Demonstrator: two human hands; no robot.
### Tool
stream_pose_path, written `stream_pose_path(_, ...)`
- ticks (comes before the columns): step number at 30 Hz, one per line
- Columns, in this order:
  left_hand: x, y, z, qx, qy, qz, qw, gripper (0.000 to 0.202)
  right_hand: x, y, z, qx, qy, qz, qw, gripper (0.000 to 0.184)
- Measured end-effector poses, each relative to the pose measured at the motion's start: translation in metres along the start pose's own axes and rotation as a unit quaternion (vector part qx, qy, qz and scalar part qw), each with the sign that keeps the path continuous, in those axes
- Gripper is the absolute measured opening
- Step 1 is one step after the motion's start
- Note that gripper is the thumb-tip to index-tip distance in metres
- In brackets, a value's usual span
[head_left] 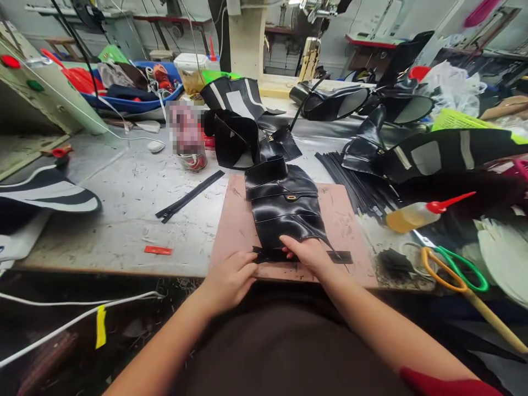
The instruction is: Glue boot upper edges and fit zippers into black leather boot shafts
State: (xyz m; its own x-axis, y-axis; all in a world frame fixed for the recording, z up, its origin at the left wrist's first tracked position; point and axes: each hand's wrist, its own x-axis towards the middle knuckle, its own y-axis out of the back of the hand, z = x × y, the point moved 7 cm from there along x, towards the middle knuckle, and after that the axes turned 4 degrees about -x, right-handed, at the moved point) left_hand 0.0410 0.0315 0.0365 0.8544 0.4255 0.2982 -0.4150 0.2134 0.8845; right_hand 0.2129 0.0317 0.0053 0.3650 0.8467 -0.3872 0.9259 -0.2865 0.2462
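A glossy black leather boot upper [287,212] with a small gold-coloured fitting lies on a pinkish board [233,220] at the table's front edge. My right hand [308,256] is closed on its near edge, thumb on top and fingers curled under. Along the board's front runs a black zipper strip [342,257], partly hidden by my right hand and the leather. My left hand [234,275] pinches the strip's left end, fingertips pressed together. Another black zipper strip [190,196] lies slantwise to the left of the board.
More black boot pieces [237,137] stand behind the board. Rightward lie a bundle of black strips [350,184], a bottle with a red nozzle [412,217] and scissors [449,269]. A small red piece [158,250] and a blue basin [165,91] are on the left.
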Motion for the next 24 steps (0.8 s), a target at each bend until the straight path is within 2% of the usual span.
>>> stream_pose_path(4,0.009,-0.015,0.001,0.025,-0.021,-0.046,0.998,0.01,-0.002,-0.011,0.014,0.039,-0.06,0.018,0.997,0.011)
stream_pose_path(6,0.008,-0.019,0.001,0.052,-0.016,-0.048,0.997,0.011,-0.005,-0.012,0.018,0.034,-0.074,0.032,0.996,0.01)
stream_pose_path(11,-0.002,-0.023,0.011,0.122,-0.013,0.008,0.992,0.025,-0.009,-0.01,0.019,-0.046,-0.082,0.045,0.995,0.016)
stream_pose_path(15,-0.008,-0.026,0.013,0.125,0.002,0.041,0.991,0.037,-0.011,-0.011,0.016,-0.077,-0.061,0.059,0.993,0.016)
stream_pose_path(24,-0.007,-0.024,0.014,0.124,0.0,0.06,0.99,0.036,-0.013,-0.011,0.019,-0.131,-0.032,0.049,0.99,0.025)
